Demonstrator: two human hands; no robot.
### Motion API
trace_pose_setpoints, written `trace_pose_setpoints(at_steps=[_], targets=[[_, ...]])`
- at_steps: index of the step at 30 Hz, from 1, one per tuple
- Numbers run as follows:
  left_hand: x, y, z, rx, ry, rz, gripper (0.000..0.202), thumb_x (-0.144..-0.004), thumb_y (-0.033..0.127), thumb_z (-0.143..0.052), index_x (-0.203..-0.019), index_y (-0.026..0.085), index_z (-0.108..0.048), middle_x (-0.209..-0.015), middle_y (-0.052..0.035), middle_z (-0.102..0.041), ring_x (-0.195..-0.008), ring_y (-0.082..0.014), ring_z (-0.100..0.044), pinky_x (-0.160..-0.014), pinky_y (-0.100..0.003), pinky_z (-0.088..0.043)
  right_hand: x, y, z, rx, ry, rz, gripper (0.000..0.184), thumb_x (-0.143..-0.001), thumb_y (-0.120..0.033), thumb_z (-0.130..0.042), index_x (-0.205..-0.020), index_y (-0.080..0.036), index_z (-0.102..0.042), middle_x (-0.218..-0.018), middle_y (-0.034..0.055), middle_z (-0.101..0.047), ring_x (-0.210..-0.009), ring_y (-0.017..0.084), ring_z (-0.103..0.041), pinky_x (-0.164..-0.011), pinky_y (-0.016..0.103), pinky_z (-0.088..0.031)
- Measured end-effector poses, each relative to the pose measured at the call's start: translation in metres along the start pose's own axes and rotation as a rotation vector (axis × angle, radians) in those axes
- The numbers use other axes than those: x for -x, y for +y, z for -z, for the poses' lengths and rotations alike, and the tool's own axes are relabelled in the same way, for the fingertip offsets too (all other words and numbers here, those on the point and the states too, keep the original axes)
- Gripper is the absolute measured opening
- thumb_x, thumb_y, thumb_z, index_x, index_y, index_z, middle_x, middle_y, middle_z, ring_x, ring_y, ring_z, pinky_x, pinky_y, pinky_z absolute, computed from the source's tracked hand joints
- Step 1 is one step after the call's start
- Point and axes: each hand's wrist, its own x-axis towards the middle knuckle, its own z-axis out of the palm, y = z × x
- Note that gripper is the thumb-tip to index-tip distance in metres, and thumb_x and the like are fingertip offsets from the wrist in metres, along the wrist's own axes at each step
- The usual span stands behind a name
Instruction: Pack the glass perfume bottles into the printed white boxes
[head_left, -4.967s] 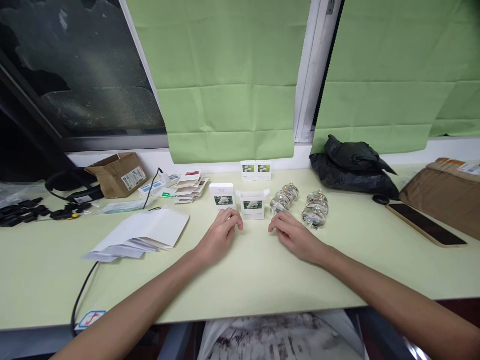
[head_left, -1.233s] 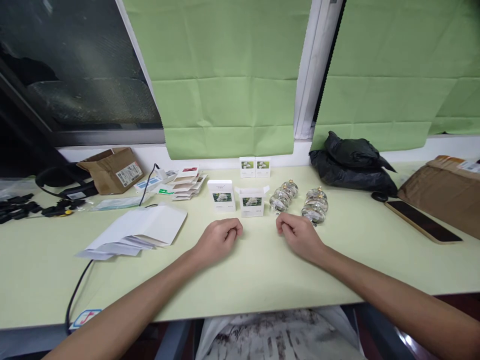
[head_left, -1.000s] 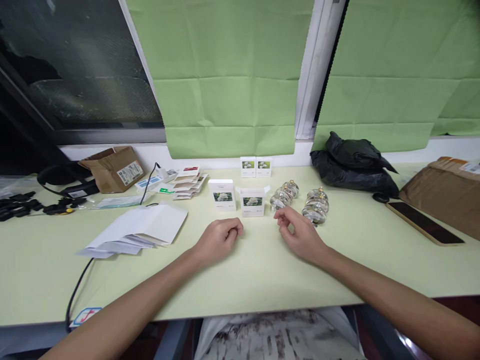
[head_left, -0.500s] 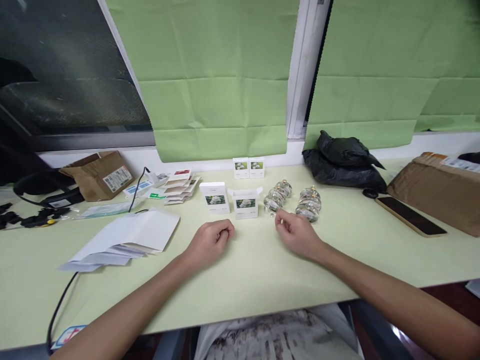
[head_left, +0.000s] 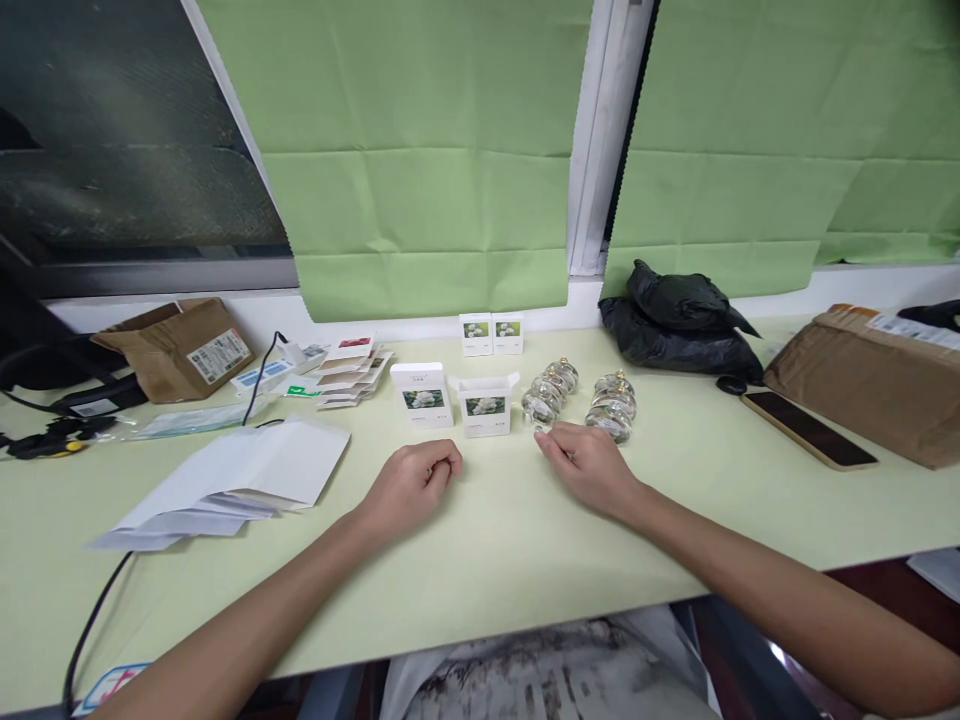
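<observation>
My left hand (head_left: 409, 487) rests on the table in a loose fist, with nothing showing in it. In front of it stand a closed white box (head_left: 421, 396) with a flower picture and a similar box with its top flaps open (head_left: 485, 408). My right hand (head_left: 592, 465) has its fingers drawn together, their tips at a tiny clear piece (head_left: 538, 431); whether they grip it is hard to make out. Just beyond are two stacks of clear round jars with gold-coloured tops, a left stack (head_left: 551, 390) and a right stack (head_left: 611, 405), both leaning.
Two small white boxes (head_left: 491, 335) stand by the wall. On the left lie white paper envelopes (head_left: 232, 480), a pile of packets (head_left: 352, 372), a cable and an opened carton (head_left: 180, 350). On the right are black plastic bags (head_left: 679, 325), a phone (head_left: 808, 430) and a brown parcel (head_left: 870, 385).
My right hand has shifted slightly, its fingertips now lower and at the tiny clear piece. My left hand stays in its fist. The whole view has slid a little to the left.
</observation>
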Motion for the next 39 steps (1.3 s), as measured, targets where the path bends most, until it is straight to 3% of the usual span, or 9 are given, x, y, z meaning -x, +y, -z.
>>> trace_pose_setpoints(at_steps=[3, 6, 10, 14, 17, 22, 27, 34, 39], targets=[[0.000, 0.001, 0.000, 0.002, -0.001, 0.000, 0.028, -0.088, 0.007, -0.043, -0.081, 0.022, -0.066, -0.069, 0.0044, -0.067, -0.058, -0.0135, -0.054, -0.059, -0.026, -0.037, 0.001, 0.004, -0.001, -0.035, 0.001, 0.030, 0.046, -0.107, -0.023, -0.045, -0.061, -0.021, -0.044, -0.073, 0.0013, -0.060, -0.067, 0.015, -0.057, -0.067, 0.031, -0.035], [0.000, 0.001, 0.001, 0.007, 0.002, 0.000, 0.028, -0.088, 0.007, -0.043, -0.081, 0.022, -0.066, -0.069, 0.0043, -0.067, -0.059, -0.0135, -0.054, -0.060, -0.026, -0.038, 0.003, 0.006, -0.003, -0.051, -0.009, 0.046, 0.041, -0.095, -0.011, -0.052, -0.056, -0.020, -0.044, -0.079, 0.0016, -0.063, -0.069, 0.014, -0.058, -0.067, 0.031, -0.036], [0.000, 0.001, 0.001, 0.011, -0.001, -0.003, 0.028, -0.087, 0.008, -0.043, -0.081, 0.022, -0.066, -0.069, 0.0040, -0.068, -0.058, -0.0136, -0.055, -0.059, -0.025, -0.039, 0.004, 0.002, -0.002, -0.033, -0.017, 0.046, 0.042, -0.092, -0.010, -0.054, -0.053, -0.019, -0.044, -0.088, 0.0028, -0.064, -0.068, 0.013, -0.057, -0.066, 0.032, -0.036], [-0.001, 0.002, 0.002, 0.004, 0.006, -0.007, 0.027, -0.088, 0.009, -0.042, -0.080, 0.022, -0.065, -0.069, 0.0038, -0.067, -0.057, -0.0140, -0.053, -0.058, -0.026, -0.039, 0.002, -0.005, 0.002, 0.016, -0.042, -0.002, 0.033, -0.103, -0.021, -0.050, -0.072, -0.020, -0.060, -0.105, 0.0045, -0.064, -0.067, 0.013, -0.054, -0.064, 0.032, -0.036], [-0.002, 0.001, 0.005, -0.003, 0.013, -0.010, 0.027, -0.087, 0.009, -0.042, -0.079, 0.022, -0.064, -0.068, 0.0039, -0.065, -0.056, -0.0141, -0.052, -0.057, -0.025, -0.037, 0.001, -0.006, 0.002, 0.022, -0.084, 0.037, 0.019, -0.098, -0.011, -0.050, -0.096, -0.022, -0.065, -0.112, 0.0051, -0.063, -0.076, 0.016, -0.058, -0.069, 0.031, -0.040], [-0.004, -0.010, 0.010, -0.016, 0.008, -0.034, 0.024, -0.077, 0.005, -0.039, -0.068, 0.022, -0.054, -0.059, 0.0042, -0.054, -0.054, -0.0135, -0.044, -0.055, -0.025, -0.033, 0.001, 0.001, -0.001, 0.027, -0.072, 0.135, 0.027, -0.091, 0.000, -0.047, -0.085, -0.022, -0.061, -0.092, 0.0041, -0.060, -0.091, 0.022, -0.058, -0.078, 0.032, -0.042], [-0.003, -0.020, 0.014, 0.043, -0.064, -0.029, 0.022, -0.066, 0.007, -0.037, -0.059, 0.020, -0.053, -0.055, 0.0034, -0.052, -0.052, -0.0121, -0.044, -0.055, -0.025, -0.032, 0.002, 0.008, -0.004, 0.020, -0.058, 0.114, 0.035, -0.086, 0.003, -0.046, -0.104, -0.022, -0.061, -0.093, 0.0033, -0.065, -0.091, 0.022, -0.060, -0.079, 0.030, -0.042], [0.001, -0.023, 0.002, 0.083, 0.025, -0.039, 0.013, -0.063, 0.012, -0.038, -0.055, 0.020, -0.045, -0.049, 0.0043, -0.037, -0.049, -0.0111, -0.035, -0.052, -0.025, -0.026, 0.001, 0.013, -0.005, -0.096, -0.189, 0.103, 0.041, -0.075, 0.010, -0.044, -0.092, -0.022, -0.063, -0.077, -0.0040, -0.066, -0.070, 0.014, -0.058, -0.067, 0.023, -0.035], [-0.002, -0.022, 0.001, 0.087, 0.042, 0.007, 0.016, -0.065, 0.011, -0.038, -0.058, 0.020, -0.048, -0.052, 0.0039, -0.045, -0.052, -0.0121, -0.041, -0.054, -0.024, -0.030, 0.001, 0.012, -0.002, -0.117, -0.185, 0.073, 0.031, -0.076, 0.006, -0.046, -0.075, -0.021, -0.062, -0.062, -0.0057, -0.058, -0.059, 0.013, -0.050, -0.062, 0.024, -0.029]])
